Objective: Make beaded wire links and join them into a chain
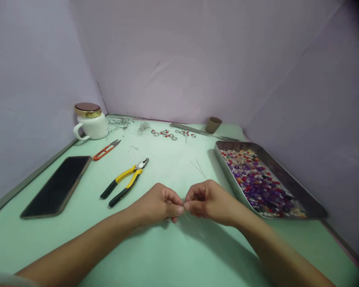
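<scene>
My left hand [163, 204] and my right hand [205, 201] meet fingertip to fingertip over the middle of the table. Both are closed in a pinch on a thin wire [187, 216], whose end shows faintly below the fingers; most of it is hidden. Just beyond my right hand lie loose pieces of fine wire [201, 169]. Pliers [127, 181] with yellow and black handles rest to the left of my left hand, jaws pointing away from me. Farther back sit several small beaded rings [164, 134] with red and clear beads.
A metal tray [237, 187] of mixed beads [257, 181] stands at the right. Leftward lie a phone [56, 187] and orange thread snips [106, 150]. A lidded white mug [94, 125], wire scraps [121, 122], long straight wires [197, 130] and a brown cup [213, 125] stand along the back.
</scene>
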`<state>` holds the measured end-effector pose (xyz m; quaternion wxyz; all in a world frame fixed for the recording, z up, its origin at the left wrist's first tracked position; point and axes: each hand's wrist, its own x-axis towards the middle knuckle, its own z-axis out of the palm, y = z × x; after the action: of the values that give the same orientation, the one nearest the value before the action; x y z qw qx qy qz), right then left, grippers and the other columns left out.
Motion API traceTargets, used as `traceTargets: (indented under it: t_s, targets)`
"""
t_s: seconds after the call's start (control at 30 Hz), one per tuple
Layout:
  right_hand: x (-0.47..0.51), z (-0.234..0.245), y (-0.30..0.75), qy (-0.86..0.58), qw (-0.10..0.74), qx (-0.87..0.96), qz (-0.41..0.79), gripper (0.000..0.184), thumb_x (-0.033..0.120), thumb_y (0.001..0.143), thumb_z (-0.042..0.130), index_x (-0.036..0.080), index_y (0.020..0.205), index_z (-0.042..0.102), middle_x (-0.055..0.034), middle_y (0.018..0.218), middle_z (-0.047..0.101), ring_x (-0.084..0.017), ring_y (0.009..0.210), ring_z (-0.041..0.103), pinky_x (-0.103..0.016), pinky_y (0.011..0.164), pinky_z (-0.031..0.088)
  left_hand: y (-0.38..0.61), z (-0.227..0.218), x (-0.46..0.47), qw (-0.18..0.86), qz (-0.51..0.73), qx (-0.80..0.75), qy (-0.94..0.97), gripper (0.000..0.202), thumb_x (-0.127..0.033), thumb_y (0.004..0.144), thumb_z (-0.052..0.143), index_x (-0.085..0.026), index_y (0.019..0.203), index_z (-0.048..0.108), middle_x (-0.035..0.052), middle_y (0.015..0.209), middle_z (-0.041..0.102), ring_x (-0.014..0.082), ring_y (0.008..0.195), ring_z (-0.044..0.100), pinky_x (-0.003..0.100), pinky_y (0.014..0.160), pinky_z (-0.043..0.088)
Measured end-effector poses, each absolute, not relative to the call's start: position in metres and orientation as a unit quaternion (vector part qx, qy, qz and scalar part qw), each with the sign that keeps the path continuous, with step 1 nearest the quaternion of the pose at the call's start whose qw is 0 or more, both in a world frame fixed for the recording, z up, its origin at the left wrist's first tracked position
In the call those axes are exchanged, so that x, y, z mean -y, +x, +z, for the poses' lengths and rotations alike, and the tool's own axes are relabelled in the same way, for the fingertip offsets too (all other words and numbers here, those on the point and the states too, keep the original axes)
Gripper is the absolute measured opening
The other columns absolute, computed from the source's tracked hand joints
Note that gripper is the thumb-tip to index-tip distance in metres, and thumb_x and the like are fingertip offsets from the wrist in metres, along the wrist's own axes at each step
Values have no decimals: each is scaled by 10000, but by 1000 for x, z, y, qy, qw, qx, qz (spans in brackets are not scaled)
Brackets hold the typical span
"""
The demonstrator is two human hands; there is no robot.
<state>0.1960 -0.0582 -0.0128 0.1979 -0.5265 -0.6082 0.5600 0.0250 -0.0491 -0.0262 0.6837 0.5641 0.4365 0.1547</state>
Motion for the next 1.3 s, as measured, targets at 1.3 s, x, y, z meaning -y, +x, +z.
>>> traceTargets:
  t_s: [1.3]
  targets:
    - [62, -30, 181, -475, 501, 526, 496, 89, 169, 628, 661, 162, 606, 575, 0, 568, 630, -113, 544, 573, -245, 534, 451, 30, -41, 52, 755, 334, -397, 401, 157, -256, 679, 604, -104, 641, 588, 29, 571, 588, 38, 340, 396, 169, 307, 223]
